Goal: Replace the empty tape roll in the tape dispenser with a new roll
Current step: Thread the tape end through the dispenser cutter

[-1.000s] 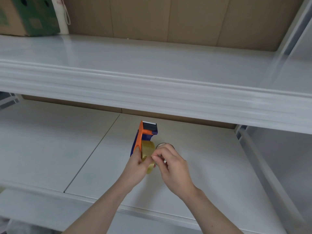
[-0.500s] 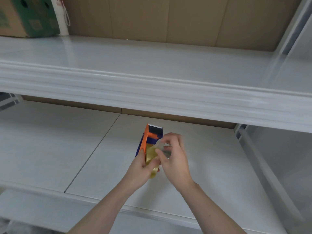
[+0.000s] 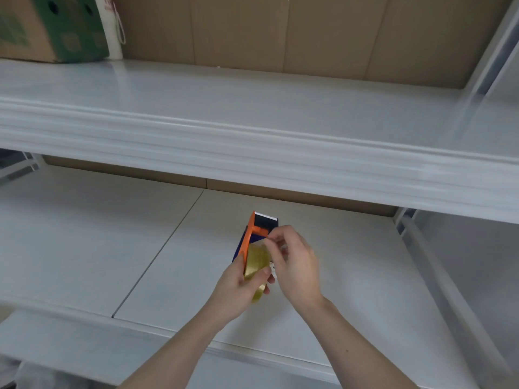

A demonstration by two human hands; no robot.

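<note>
Behind the right hand, the tape dispenser is half hidden.

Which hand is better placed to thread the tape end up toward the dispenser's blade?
Probably the right hand: its fingertips pinch beside the tape roll, just under the dispenser head. The left hand is wrapped around the dispenser and roll, steadying them.

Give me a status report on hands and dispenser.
Left hand grips tape dispenser, new roll mounted. Right hand fingers pinching near cutter end. Nothing blocking.
</note>
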